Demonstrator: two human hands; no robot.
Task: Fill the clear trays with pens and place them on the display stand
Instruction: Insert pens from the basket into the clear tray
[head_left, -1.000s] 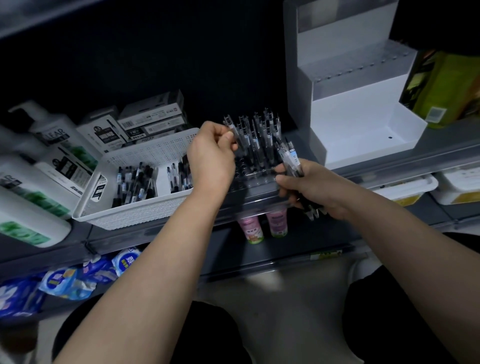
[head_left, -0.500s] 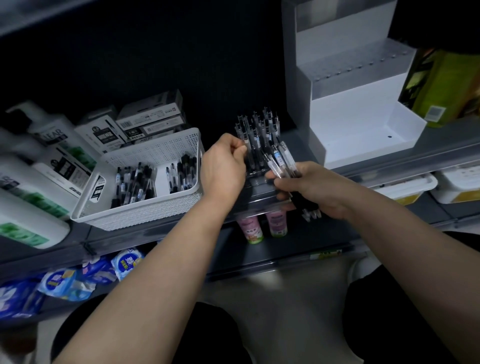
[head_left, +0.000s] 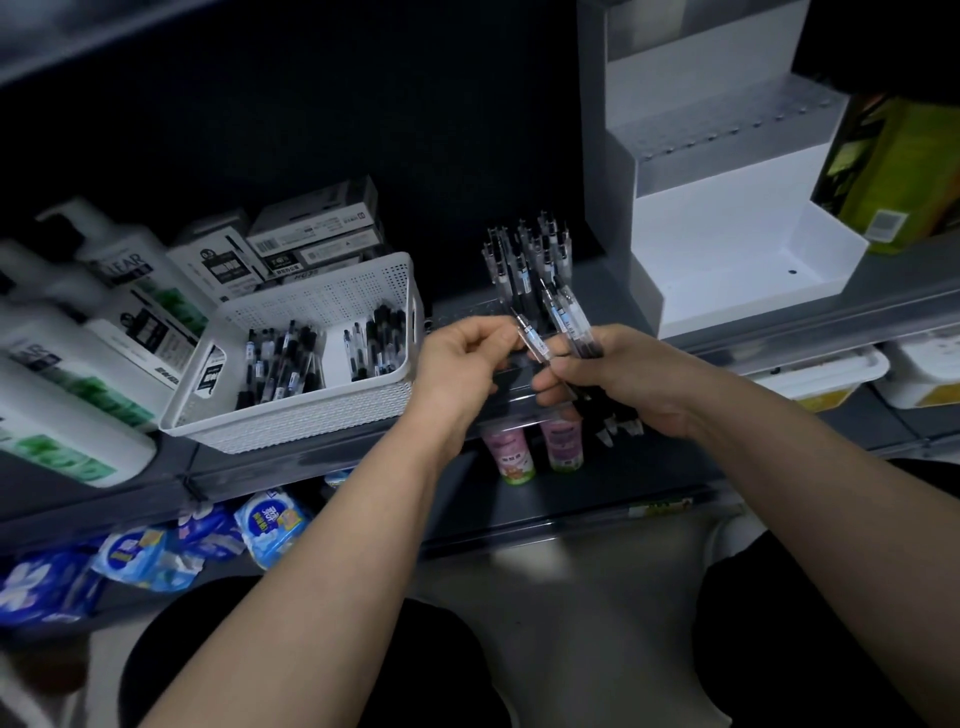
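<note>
A clear tray sits on the dark shelf with several pens standing upright in its back rows. My right hand grips a bundle of pens just in front of the tray, tips pointing up and away. My left hand is close beside it and pinches the upper end of a single pen that leans out of the bundle. The white stepped display stand is on the same shelf to the right, with nothing on its steps.
A white perforated basket with loose pens stands left of the tray. Behind it are pen boxes, and pump bottles at far left. Small pink bottles sit on the shelf below, blue packets lower left.
My left hand came down from the pens standing in the tray to the bundle in my right hand and now pinches one pen there. The right hand stayed nearly in place.
</note>
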